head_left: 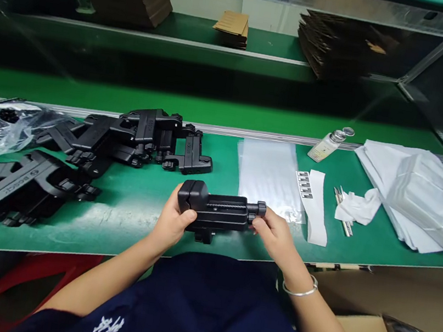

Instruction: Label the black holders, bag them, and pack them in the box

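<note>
Black plastic clamp part (220, 213) sits level between both hands, just nearer the person than the clear plastic bag (270, 173). The left hand (171, 224) has its fingers curled tight round the bulky end. The right hand (275, 235) pinches the narrow knob end closed. A heap of matching black parts (143, 135) lies left of the bag.

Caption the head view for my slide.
Left hand and right hand hold a black plastic clamp part over the green workbench mat.
</note>
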`<state>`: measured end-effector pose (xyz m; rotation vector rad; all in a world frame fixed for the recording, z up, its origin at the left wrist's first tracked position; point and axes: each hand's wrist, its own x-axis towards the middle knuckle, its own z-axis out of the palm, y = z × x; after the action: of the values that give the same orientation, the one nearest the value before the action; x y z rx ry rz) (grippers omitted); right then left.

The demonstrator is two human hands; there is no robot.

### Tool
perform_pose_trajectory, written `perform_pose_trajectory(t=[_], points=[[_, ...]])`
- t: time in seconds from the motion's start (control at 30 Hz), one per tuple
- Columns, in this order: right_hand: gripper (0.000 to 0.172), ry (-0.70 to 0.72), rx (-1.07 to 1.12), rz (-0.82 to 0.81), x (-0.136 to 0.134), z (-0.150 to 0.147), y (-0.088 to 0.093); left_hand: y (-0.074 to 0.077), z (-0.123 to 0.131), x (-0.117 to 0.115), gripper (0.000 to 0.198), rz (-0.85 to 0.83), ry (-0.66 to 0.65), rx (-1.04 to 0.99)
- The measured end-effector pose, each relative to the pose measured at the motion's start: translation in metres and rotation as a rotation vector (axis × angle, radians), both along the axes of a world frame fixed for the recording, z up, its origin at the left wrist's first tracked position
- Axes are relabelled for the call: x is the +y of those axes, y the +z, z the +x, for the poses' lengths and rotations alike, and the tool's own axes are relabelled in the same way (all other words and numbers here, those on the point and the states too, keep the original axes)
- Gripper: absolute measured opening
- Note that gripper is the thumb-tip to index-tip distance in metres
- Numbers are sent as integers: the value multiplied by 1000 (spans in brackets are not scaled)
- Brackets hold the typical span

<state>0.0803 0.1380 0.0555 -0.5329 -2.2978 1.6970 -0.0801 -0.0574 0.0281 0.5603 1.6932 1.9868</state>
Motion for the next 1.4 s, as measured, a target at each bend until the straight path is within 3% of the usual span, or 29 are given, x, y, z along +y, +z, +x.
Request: perform_pose_trajectory(t=[0.17,0.33,0.47,0.57,0.63,0.77,0.9,1.0,1.07,1.13,1.23,1.3,1.4], points=[[29,-32,42,-224,-7,-3,-4,5,3,5,71,-2,12,-16],[31,-28,90,-384,-4,-4,-6,-2,1,9,67,-86,-10,18],[34,-130,93,-232,0,-5,-20,-4,1,15,63,-123,-69,0],[41,-236,50,-11,3,-8,-30,4,4,18,66,-139,-122,79],[50,-266,17,48,5,-11,-35,10,5,19,69,-139,-144,145],[58,-223,-41,33,5,-14,-38,8,3,26,66,-137,-94,103],[41,-140,42,17,5,-16,-38,-3,0,28,63,-103,11,-62],[41,-177,47,19,7,-20,-41,-4,2,22,69,-66,-26,86],[50,-224,21,4,7,-25,-42,-2,3,20,75,-19,-49,150],[56,-197,32,-33,5,-28,-40,-2,0,21,72,29,9,53],[56,-32,137,35,-8,-27,-31,-3,-11,30,53,87,211,-364],[50,118,230,258,-21,-25,-26,-3,-20,35,44,131,293,-640],[36,308,352,646,-37,-22,-23,0,-28,38,44,169,261,-845]])
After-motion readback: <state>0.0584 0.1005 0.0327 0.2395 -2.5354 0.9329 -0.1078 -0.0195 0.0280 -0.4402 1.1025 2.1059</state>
